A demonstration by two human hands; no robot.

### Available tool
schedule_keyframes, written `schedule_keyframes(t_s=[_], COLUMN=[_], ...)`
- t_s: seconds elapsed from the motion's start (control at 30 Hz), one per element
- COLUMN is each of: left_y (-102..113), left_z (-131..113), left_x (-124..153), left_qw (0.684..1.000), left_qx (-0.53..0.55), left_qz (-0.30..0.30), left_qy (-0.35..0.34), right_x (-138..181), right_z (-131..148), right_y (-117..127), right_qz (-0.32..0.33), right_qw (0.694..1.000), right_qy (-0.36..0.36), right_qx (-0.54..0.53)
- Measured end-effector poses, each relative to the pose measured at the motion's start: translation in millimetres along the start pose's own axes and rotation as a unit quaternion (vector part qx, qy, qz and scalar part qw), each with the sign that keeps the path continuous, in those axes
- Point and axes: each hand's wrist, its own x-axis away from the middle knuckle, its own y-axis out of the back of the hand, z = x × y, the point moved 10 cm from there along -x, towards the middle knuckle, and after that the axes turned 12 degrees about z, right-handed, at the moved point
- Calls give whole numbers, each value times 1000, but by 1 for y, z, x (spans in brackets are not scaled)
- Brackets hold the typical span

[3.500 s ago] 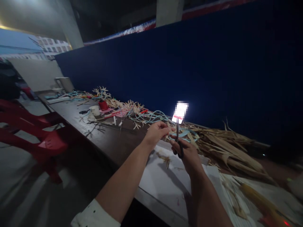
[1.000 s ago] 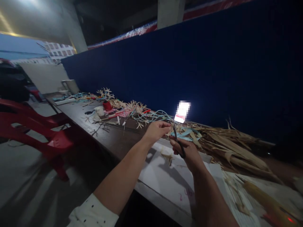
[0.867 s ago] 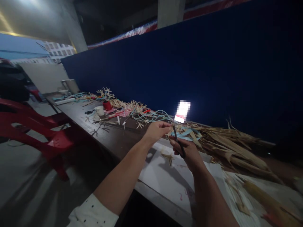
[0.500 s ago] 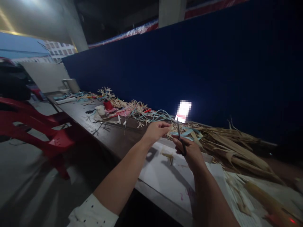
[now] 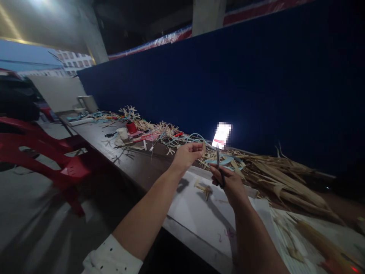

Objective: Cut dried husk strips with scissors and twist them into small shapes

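My left hand [image 5: 187, 155] pinches a small piece of dried husk [image 5: 203, 149] between thumb and fingers, above the table's middle. Just to its right, my right hand [image 5: 226, 179] grips a pair of scissors [image 5: 219, 163], their dark blades pointing up and away from me. The blades stand apart from the husk piece. Below both hands lies white paper [image 5: 194, 213] with a few small husk scraps [image 5: 205, 191] and some reddish writing. Behind the hands are pale husk cuttings and light blue strips [image 5: 228, 160].
Long dried husks [image 5: 285, 175] are heaped at the right. A bright screen [image 5: 222, 135] leans near the blue partition [image 5: 199, 83]. Leftward along the table are husk flowers [image 5: 168, 129], a red thread spool [image 5: 131, 127] and other scissors [image 5: 110, 134]. A red chair [image 5: 71, 167] stands at the left.
My left hand has lifted slightly with the husk piece, which now stands more upright. The scissors have shifted a little to the right, away from it.
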Motion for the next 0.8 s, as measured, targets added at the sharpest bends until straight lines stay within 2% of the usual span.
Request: schedule_keyframes(t_s=[0.17, 0.4, 0.57, 0.8], left_y=[4, 4, 2, 0], left_z=[0, 8, 8, 9], left_x=[0, 3, 5, 4], left_qw=[1000, 998, 997, 998], left_qx=[20, 44, 34, 21], left_qz=[-13, -45, -58, -37], left_qy=[-11, 25, 32, 35], right_x=[2, 2, 1, 3], right_z=[5, 8, 10, 13], right_y=[-10, -21, -24, -26], right_qz=[39, 100, 111, 115], right_qw=[998, 992, 990, 988], right_qy=[-1, 23, 36, 40], right_qx=[39, 69, 79, 94])
